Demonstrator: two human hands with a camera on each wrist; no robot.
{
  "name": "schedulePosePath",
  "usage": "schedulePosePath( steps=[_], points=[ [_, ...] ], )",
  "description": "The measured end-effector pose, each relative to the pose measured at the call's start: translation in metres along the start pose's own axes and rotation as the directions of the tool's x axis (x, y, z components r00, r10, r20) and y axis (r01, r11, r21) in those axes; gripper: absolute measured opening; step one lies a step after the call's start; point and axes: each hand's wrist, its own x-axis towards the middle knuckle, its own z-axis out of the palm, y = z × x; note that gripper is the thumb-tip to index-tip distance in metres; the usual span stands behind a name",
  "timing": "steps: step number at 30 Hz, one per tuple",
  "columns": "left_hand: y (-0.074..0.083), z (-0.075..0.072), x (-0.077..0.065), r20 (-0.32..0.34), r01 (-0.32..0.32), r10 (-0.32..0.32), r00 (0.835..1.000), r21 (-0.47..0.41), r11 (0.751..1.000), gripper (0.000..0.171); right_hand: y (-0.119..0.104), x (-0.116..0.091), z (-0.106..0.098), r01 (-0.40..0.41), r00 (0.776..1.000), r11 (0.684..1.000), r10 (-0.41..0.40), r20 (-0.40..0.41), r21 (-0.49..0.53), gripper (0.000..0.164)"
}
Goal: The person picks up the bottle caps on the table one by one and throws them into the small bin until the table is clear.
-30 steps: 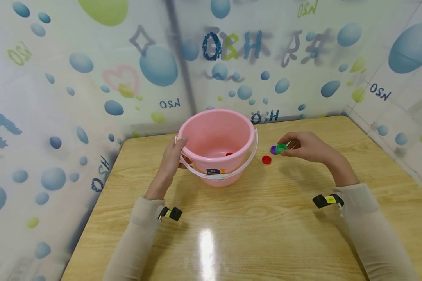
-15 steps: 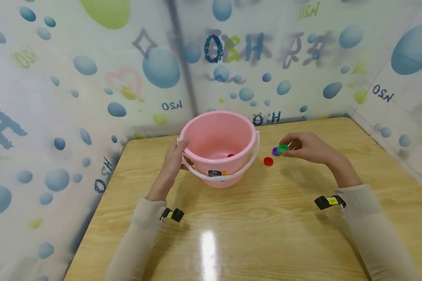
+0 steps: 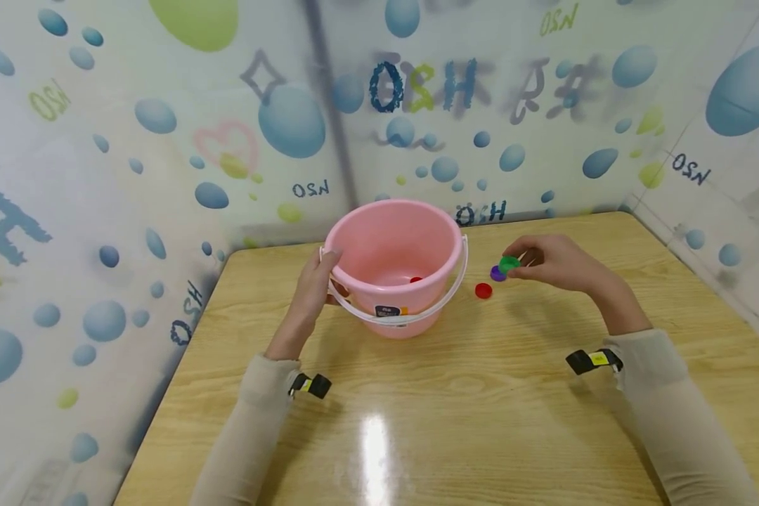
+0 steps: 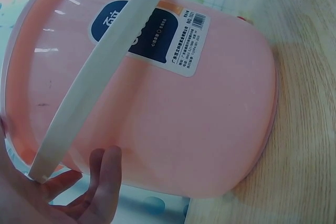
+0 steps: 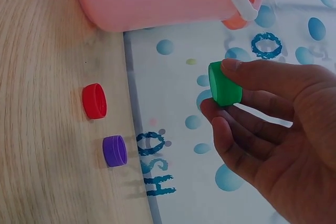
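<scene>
A pink bucket (image 3: 392,242) stands on the table with its white handle (image 4: 100,80) hanging down across the front. My left hand (image 3: 306,288) grips its left rim, thumb over the edge and fingers against the outer wall. Between thumb and fingertips, my right hand (image 3: 559,263) pinches a green bottle cap (image 5: 226,85), to the right of the bucket. Below it a purple bottle cap (image 5: 114,151) and a red bottle cap (image 5: 94,101) lie on the table. Part of a red piece (image 3: 415,280) shows inside the bucket; the front rim hides the rest.
The wooden table (image 3: 455,422) meets a patterned wall covering (image 3: 278,211) along its back edge. A similar covering flanks both sides. Each sleeve carries a black wrist camera, one on the left (image 3: 311,385) and one on the right (image 3: 593,360).
The green bottle cap in my right hand has risen slightly above the purple one. My left hand keeps its grip on the bucket, and the head view has shifted a little.
</scene>
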Motion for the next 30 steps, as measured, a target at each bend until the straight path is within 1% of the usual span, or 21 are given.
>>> schedulePosePath(
  steps=[6,8,15,21,30],
  points=[
    [0.001,0.001,0.001,-0.004,0.006,-0.006,1.000,-0.007,1.000,0.050,-0.001,0.000,-0.004,0.013,1.000,1.000,-0.013,-0.004,-0.019,0.030],
    [0.000,0.001,0.001,-0.001,0.005,-0.005,1.000,-0.010,1.000,0.051,-0.002,0.001,-0.006,0.005,1.000,1.000,-0.005,-0.005,-0.018,0.030],
    [0.001,0.001,0.002,-0.001,0.005,-0.005,1.000,-0.019,1.000,0.051,-0.007,0.003,-0.014,0.019,1.000,0.998,-0.020,-0.021,-0.054,0.032],
    [0.000,0.001,0.002,-0.001,-0.002,0.002,1.000,-0.020,1.000,0.052,-0.013,0.006,-0.019,-0.014,1.000,0.999,0.013,-0.028,-0.038,0.032],
    [-0.002,0.000,0.003,0.005,-0.005,0.005,1.000,-0.017,1.000,0.053,-0.022,0.010,-0.027,0.014,0.999,0.998,-0.016,-0.028,-0.067,0.033]
  ],
)
